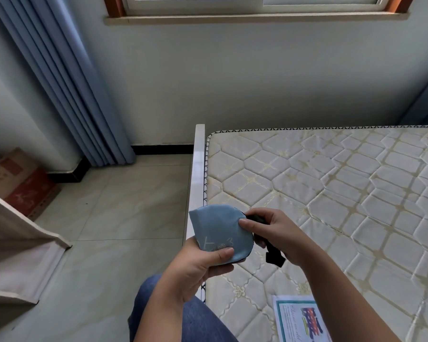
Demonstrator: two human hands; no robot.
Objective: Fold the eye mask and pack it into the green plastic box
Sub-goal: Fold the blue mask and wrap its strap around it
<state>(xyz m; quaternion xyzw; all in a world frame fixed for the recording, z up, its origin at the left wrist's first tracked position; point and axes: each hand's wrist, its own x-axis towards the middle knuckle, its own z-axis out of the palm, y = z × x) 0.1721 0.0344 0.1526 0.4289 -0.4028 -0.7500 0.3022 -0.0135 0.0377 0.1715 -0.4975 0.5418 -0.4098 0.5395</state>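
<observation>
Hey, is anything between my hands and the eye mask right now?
Nothing is. The left hand grips the blue eye mask from below, and the right hand pinches its right edge. The black strap hangs under the right hand. No green box shows here.

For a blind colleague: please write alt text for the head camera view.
Two hands hold a blue eye mask above the edge of a quilted mattress: the left hand grips its lower edge, the right hand pinches its side and the black strap. A printed leaflet lies on it.
</observation>
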